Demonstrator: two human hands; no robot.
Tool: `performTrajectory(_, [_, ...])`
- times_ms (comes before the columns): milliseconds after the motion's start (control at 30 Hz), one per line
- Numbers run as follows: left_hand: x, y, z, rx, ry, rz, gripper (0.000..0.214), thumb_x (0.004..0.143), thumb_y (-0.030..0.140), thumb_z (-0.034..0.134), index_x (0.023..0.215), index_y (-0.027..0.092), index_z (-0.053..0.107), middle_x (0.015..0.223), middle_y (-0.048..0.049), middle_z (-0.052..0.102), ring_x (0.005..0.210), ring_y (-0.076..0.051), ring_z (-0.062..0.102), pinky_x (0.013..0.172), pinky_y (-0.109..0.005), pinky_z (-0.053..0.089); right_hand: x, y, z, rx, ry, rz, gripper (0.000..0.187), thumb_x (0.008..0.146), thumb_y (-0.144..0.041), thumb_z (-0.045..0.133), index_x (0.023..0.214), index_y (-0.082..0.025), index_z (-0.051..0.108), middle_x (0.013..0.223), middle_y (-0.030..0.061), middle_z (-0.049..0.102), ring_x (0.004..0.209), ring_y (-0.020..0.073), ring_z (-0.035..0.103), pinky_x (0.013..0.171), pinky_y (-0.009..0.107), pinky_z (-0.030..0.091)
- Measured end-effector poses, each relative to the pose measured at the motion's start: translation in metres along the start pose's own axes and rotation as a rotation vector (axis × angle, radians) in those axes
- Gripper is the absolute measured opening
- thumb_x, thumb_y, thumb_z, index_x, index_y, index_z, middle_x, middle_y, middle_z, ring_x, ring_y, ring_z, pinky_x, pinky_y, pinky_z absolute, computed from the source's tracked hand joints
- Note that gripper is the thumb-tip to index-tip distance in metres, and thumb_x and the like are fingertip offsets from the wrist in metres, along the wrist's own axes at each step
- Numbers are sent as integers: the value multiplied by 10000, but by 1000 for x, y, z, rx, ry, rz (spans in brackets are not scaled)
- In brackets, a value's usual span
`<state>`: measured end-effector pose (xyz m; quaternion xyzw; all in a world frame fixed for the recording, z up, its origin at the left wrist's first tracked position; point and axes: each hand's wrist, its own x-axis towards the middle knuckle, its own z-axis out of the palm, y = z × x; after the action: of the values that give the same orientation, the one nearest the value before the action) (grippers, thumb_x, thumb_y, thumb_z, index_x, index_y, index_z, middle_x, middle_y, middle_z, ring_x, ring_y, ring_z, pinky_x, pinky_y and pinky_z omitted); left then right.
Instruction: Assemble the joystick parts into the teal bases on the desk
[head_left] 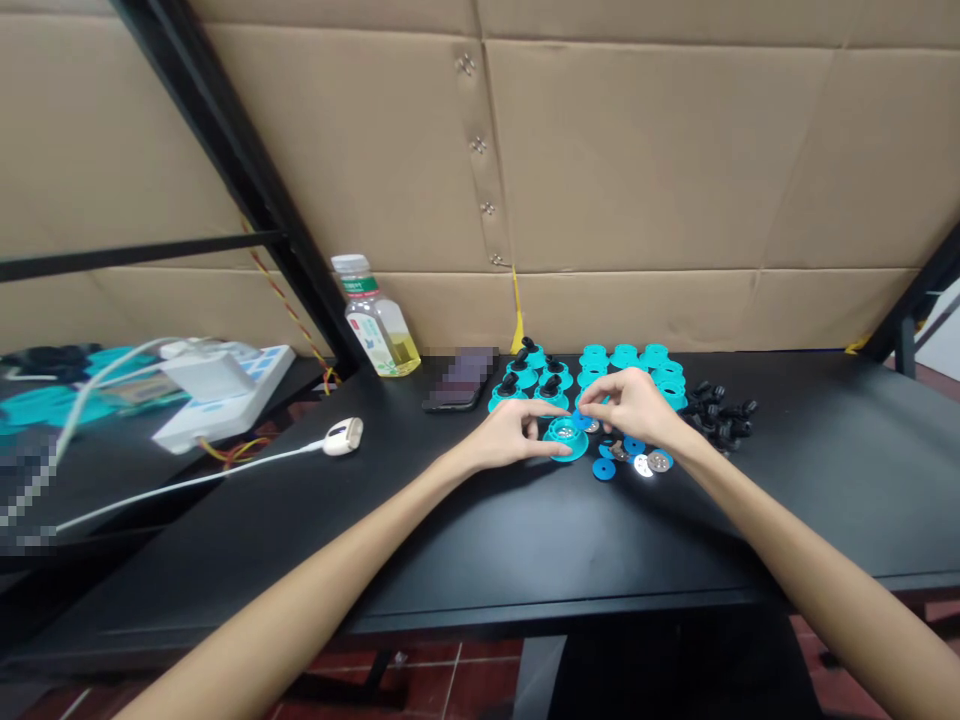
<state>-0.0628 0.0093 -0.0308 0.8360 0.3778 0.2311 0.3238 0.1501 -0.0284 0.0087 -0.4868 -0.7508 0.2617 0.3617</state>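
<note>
At a black table [480,550], a person's left hand [510,435] grips a teal cup [577,450], fingers curved round the far side and thumb at the near side, a hold that seems meant to steady it with its top uncovered. A silver disc [566,433] lies inside the cup. The right hand [628,402] pinches a blue disc [581,420] between thumb and fingertips, just beside the cup's rim; whether disc and rim touch cannot be told. Loose blue and silver discs [643,465] lie just under and nearer the wearer than the right fingers, apparently for a short reach. Black knobs [724,415] are heaped to their right. Beyond the fingers stand rows of teal cups [624,355], and beyond the left fingers, teal cups topped with black knobs [523,376], grouped apart as if sorted.

The tight side is beyond the fingers, where the rows stand before a cardboard wall [637,180]. A phone [461,380] and a bottle [381,325] sit to the left fingers' far left. The widest room to move runs from the fingers toward the table's front edge, and rightward past the knobs.
</note>
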Motion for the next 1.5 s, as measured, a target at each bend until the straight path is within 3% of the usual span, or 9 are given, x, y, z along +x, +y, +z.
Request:
performTrajectory(167, [0,2,0,-35,-16,-3,624,650,472,769,1154,121,659,482,75,413,464,-81,339,474,-210,286,1,-2,21,38,47,28,83,734,-213,655,739,-153,711,588,2,630,509,97,529,541,239,397])
performTrajectory(467, [1,1,0,-15,-11,30,603,643,480,772,1125,132,674,604,30,546,487,-76,353,480,-207,299,-1,-7,30,-324,34,43,131,707,-161,648,779,-212,745,874,43,650,733,147,541,632,263,373])
performTrajectory(567, [0,0,0,-7,-5,34,613,644,488,770,1136,135,672,619,20,567,493,-79,351,488,-212,308,1,-6,26,-309,83,56,192,707,-195,645,882,-208,725,883,40,654,740,151,545,624,256,372])
performTrajectory(667, [0,2,-1,6,-2,16,598,644,492,768,1116,135,680,679,-5,613,505,-84,368,501,-219,326,3,-1,9,-231,98,50,182,727,-187,611,877,-180,714,822,27,675,661,124,537,590,243,358])
performTrajectory(833, [-1,6,-2,16,-2,6,565,639,481,771,1085,144,691,838,-46,675,510,-78,381,514,-227,344,-3,8,-26,-344,-148,101,117,737,-216,617,715,-179,726,749,25,698,628,119,550,558,241,330])
performTrajectory(967, [-1,6,-2,17,-10,1,581,643,479,770,1106,141,681,838,-46,677,513,-78,389,520,-227,350,-9,7,-30,-458,-313,138,118,705,-318,695,720,-209,737,713,0,693,632,118,547,536,240,297])
performTrajectory(1500, [-1,6,-1,18,-14,3,575,645,501,758,1087,139,690,764,-35,662,512,-87,392,499,-223,329,-11,8,-19,-443,-299,18,107,735,-192,655,646,-212,712,637,-12,685,586,113,552,521,238,293])
